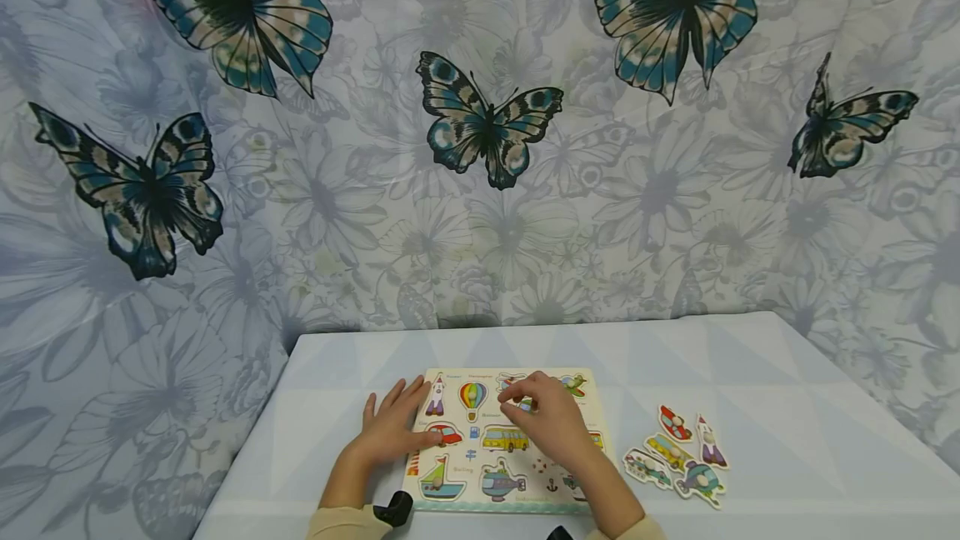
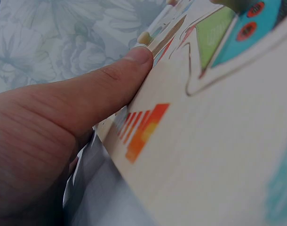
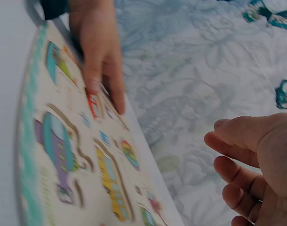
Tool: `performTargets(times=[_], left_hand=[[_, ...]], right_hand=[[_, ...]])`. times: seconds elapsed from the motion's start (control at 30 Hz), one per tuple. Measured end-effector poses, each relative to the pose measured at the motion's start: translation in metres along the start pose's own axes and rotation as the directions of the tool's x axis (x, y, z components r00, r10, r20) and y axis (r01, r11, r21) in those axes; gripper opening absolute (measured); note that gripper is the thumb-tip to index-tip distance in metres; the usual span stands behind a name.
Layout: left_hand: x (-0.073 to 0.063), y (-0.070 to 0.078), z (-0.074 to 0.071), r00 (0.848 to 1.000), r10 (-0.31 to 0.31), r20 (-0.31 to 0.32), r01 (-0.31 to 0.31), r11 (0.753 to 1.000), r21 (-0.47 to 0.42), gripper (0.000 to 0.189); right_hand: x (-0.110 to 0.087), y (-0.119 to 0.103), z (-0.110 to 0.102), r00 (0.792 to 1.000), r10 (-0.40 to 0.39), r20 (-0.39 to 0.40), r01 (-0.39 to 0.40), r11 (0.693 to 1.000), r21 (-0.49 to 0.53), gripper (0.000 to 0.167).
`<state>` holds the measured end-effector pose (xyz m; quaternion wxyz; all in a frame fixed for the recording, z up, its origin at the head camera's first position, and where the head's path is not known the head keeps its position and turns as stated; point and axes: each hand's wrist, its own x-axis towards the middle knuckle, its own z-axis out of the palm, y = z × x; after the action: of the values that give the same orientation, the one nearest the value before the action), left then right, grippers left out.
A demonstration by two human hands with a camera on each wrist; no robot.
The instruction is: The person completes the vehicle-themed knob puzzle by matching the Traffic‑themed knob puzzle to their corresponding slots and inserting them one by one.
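Note:
A wooden picture puzzle board [image 1: 536,502] lies on the table. My left hand [image 1: 388,429] rests over its left edge with the thumb by the red car [image 1: 448,435]; in the left wrist view the thumb [image 2: 106,82] lies along the board's side. Above the board's upper right part hovers my right hand [image 1: 551,423], its fingers loosely bent. Between its thumb and fingers nothing is seen in the right wrist view. Beneath and around the hands are a hot-air balloon [image 1: 472,397], a yellow bus [image 1: 505,438], a sailboat [image 1: 441,482] and a purple-teal vehicle [image 1: 501,482].
Several loose puzzle pieces lie in a group right of the board, among them a rocket [image 1: 709,442], a yellow vehicle [image 1: 667,451] and a red piece [image 1: 675,422]. The pale table [image 1: 795,440] reaches back to a wall covering [image 1: 360,232] with butterflies.

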<state>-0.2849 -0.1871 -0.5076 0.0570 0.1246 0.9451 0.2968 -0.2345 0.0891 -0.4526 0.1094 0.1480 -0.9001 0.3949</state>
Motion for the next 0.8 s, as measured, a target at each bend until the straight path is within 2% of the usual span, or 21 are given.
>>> performTargets(times=[0.27,0.47,0.8], left_hand=[[-0.002,0.001,-0.001,1.0,0.001,0.0,-0.001,1.0,-0.007,0.096],[0.0,-0.001,0.0,1.0,0.002,-0.006,-0.002,1.0,0.008,0.098],[0.001,-0.002,0.001,1.0,0.019,-0.016,-0.019,1.0,0.001,0.095]], right_hand=[[0.003,0.018,-0.037,0.992,0.112,-0.057,-0.111,0.993,0.029,0.011],[0.001,0.035,-0.063,0.977,0.186,-0.103,-0.184,0.982,0.03,0.013],[-0.004,0.071,-0.087,0.951,0.289,-0.11,-0.289,0.957,0.013,0.019]])
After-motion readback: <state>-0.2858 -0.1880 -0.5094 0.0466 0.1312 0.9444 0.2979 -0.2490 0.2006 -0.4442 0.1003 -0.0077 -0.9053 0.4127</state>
